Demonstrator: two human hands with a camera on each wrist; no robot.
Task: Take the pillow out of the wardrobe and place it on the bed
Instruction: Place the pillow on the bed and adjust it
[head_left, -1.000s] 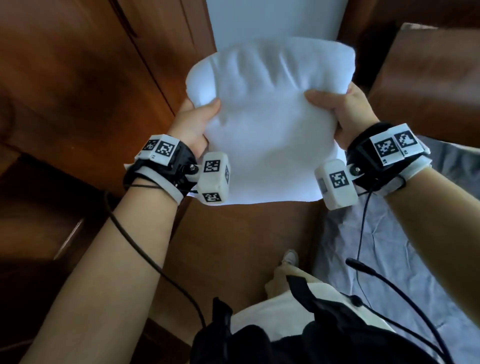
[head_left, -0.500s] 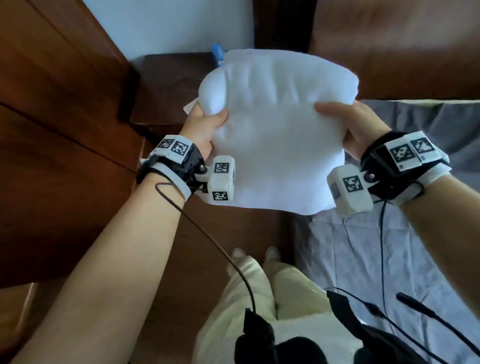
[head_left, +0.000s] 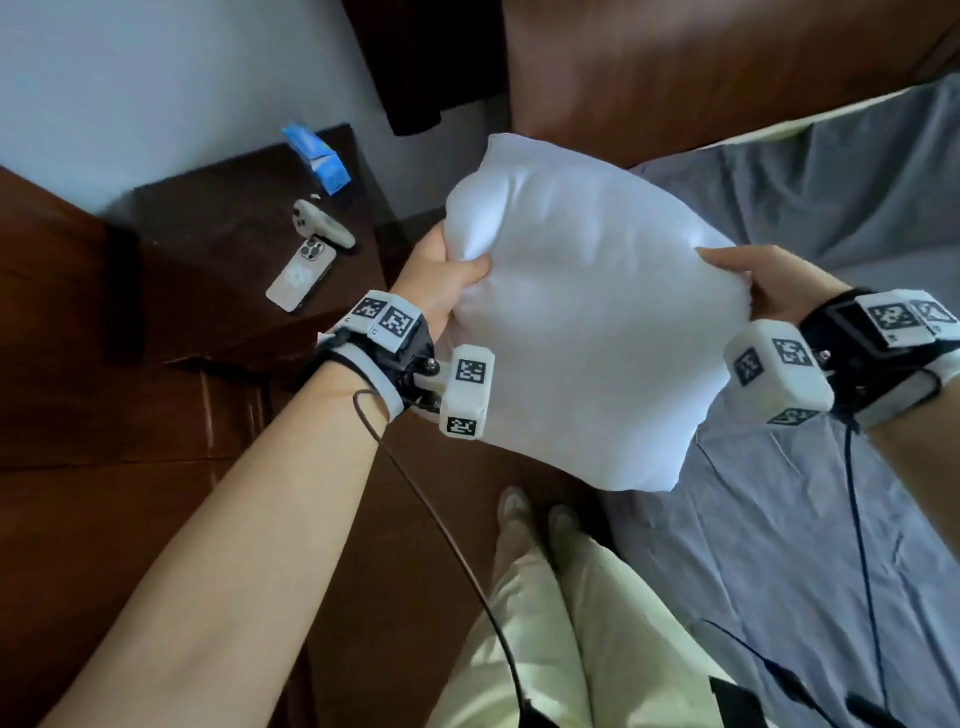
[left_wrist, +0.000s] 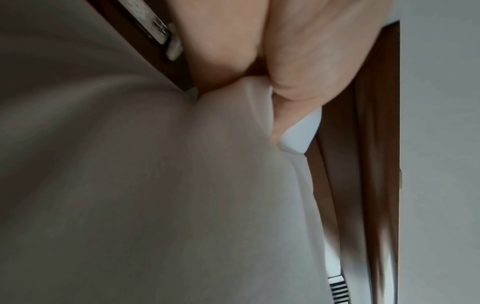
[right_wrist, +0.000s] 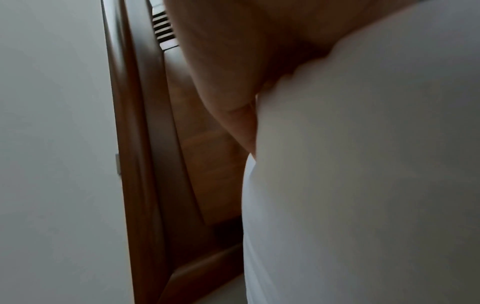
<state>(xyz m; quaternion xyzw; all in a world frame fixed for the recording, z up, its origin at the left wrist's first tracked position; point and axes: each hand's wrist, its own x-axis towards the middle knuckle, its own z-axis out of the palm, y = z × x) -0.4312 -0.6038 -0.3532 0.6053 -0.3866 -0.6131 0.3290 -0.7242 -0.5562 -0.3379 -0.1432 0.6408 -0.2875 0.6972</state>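
Note:
A plump white pillow (head_left: 587, 312) hangs in the air between both hands, over the left edge of the bed (head_left: 831, 519) with its grey-blue sheet. My left hand (head_left: 441, 275) grips the pillow's left side, thumb on top. My right hand (head_left: 763, 283) grips its right side the same way. In the left wrist view the pillow (left_wrist: 155, 185) bunches up under the left hand (left_wrist: 259, 72). In the right wrist view the pillow (right_wrist: 363, 185) fills the right half below the right hand (right_wrist: 228, 82). The fingers beneath the pillow are hidden.
A dark wooden nightstand (head_left: 218, 291) stands at the left, with a phone (head_left: 301, 274), a white controller (head_left: 322, 224) and a blue packet (head_left: 317, 156) on it. The brown headboard (head_left: 675, 67) rises behind the bed. My legs and shoes (head_left: 535, 512) stand between nightstand and bed.
The view has swung from the wardrobe toward the bed; the nightstand and more of the sheet have come into sight. The pillow has travelled right with both hands still gripping it.

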